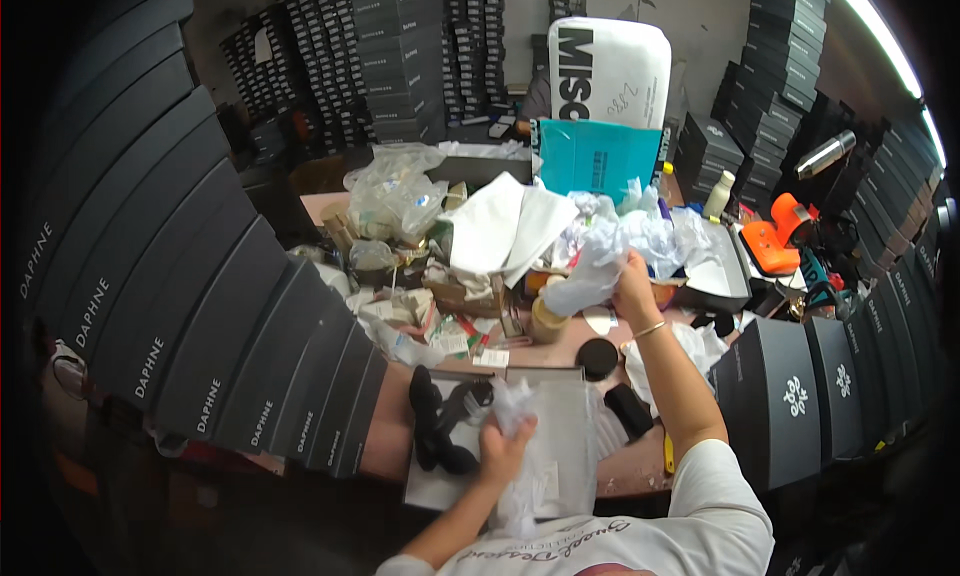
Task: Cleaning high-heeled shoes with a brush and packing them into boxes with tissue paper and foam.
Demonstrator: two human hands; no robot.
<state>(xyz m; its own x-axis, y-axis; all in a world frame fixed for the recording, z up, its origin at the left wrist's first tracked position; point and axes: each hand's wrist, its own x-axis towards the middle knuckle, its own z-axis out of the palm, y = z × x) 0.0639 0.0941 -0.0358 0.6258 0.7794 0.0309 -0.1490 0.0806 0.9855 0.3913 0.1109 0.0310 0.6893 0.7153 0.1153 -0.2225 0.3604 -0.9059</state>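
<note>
**Both hands full of tissue over the open shoe box**

Down at the near edge of the cluttered brown worktable, the left hand is closed around a crumpled wad of white tissue paper, fingers curled tight on it, right above the open grey cardboard shoe box. The paper hangs down below the hand too, trailing over the box's front. Just left of that hand, inside the box, lies a pair of black shoes, dark and glossy, lying lengthwise; how exactly they nest together is hard to tell.

Up goes the right arm, stretched out across the table! The right hand, with a thin gold bangle at the wrist, grips a bunched sheet of white wrapping paper pulled from the loose heap of white paper in the middle of the table. The fingers are shut on the sheet, the paper drooping down to the left of the hand.

Between the two hands sits a round black lid on the tabletop, close by the box's far edge. Behind the paper heap stands a teal folder, upright. To the left, a fan of long black shoe boxes leans in a row; to the right, more black boxes with white emblems stand beside the arm. An orange tool rests far right.
</note>
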